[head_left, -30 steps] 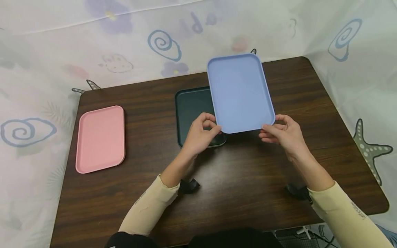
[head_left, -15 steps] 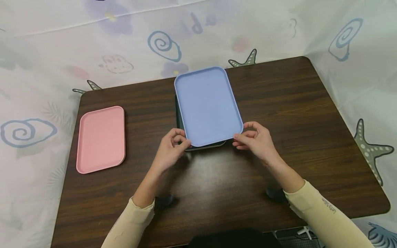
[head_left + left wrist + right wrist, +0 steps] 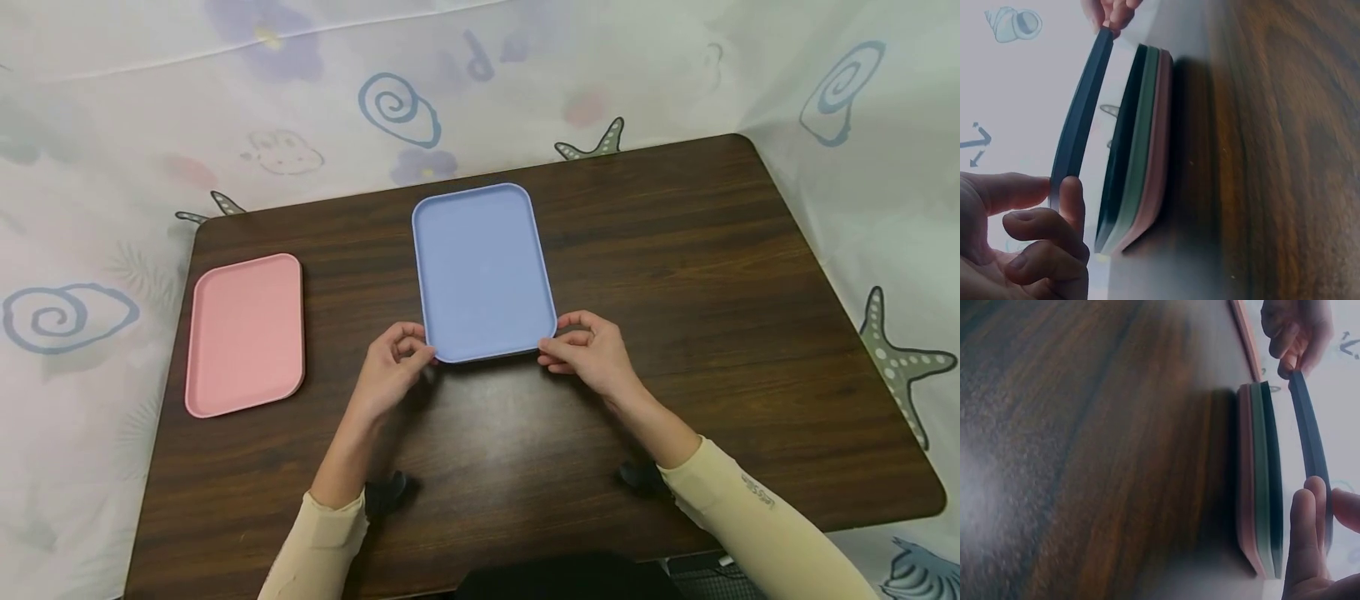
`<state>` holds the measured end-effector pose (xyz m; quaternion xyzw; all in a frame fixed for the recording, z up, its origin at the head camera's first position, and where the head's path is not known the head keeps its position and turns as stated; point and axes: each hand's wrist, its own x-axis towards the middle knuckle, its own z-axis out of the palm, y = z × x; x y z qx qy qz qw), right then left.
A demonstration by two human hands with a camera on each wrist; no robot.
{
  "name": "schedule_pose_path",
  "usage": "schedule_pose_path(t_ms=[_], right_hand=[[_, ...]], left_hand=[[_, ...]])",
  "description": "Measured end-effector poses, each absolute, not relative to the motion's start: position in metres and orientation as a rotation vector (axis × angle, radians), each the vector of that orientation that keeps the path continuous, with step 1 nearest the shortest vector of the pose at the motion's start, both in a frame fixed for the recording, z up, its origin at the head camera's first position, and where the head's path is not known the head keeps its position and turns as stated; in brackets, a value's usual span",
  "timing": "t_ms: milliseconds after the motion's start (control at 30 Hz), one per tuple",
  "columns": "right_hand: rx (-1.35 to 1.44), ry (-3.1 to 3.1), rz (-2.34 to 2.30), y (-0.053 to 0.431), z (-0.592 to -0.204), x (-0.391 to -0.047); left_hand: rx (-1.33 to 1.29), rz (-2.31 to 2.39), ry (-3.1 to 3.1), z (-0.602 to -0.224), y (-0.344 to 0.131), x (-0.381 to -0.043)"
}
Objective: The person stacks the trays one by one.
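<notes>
A blue rectangular tray (image 3: 483, 275) is held level by its two near corners. My left hand (image 3: 390, 367) pinches the left corner between thumb and fingers, and my right hand (image 3: 596, 354) pinches the right one. Beneath it lies a stack of trays, hidden from above but visible from the side. In the left wrist view a dark green tray (image 3: 1124, 144) tops the stack, with a lighter green tray (image 3: 1143, 137) under it and a pink tray (image 3: 1160, 137) at the bottom. A gap separates the blue tray from the stack in both wrist views.
Another pink tray (image 3: 247, 333) lies at the left of the dark wood-grain table (image 3: 712, 292). A pale patterned cloth (image 3: 510, 100) hangs behind the table and along its sides.
Both hands have carried the blue tray leftward and lower, from the right of the stack to right over it. The dark green tray, partly visible before, is now covered in the head view.
</notes>
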<state>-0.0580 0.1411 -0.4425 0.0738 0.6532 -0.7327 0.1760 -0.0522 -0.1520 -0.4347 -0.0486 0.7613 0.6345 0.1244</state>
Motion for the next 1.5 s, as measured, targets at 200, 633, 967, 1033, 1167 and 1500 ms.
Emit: schedule_pose_path(t_ms=[200,633,967,1033,1167,1500], right_hand=[[0.229,1.856,-2.071,0.135,-0.447,-0.060],[0.263,1.888,-2.036,0.133,-0.457,-0.065],[0.254,1.936,-2.023,0.133,-0.457,-0.068],[0.256,1.947,-2.018,0.134,-0.457,-0.068],[0.257,1.962,-2.015,0.134,-0.457,-0.068],[0.251,2.013,-2.011,0.134,-0.459,-0.068]], left_hand=[[-0.175,1.835,2.264,-0.443,-0.156,-0.055],[-0.203,1.749,2.376,-0.447,-0.154,-0.062],[-0.220,1.721,2.442,-0.448,-0.152,-0.060],[-0.217,1.714,2.454,-0.449,-0.151,-0.060],[-0.217,1.691,2.486,-0.451,-0.150,-0.059],[-0.224,1.640,2.532,-0.448,-0.147,-0.058]])
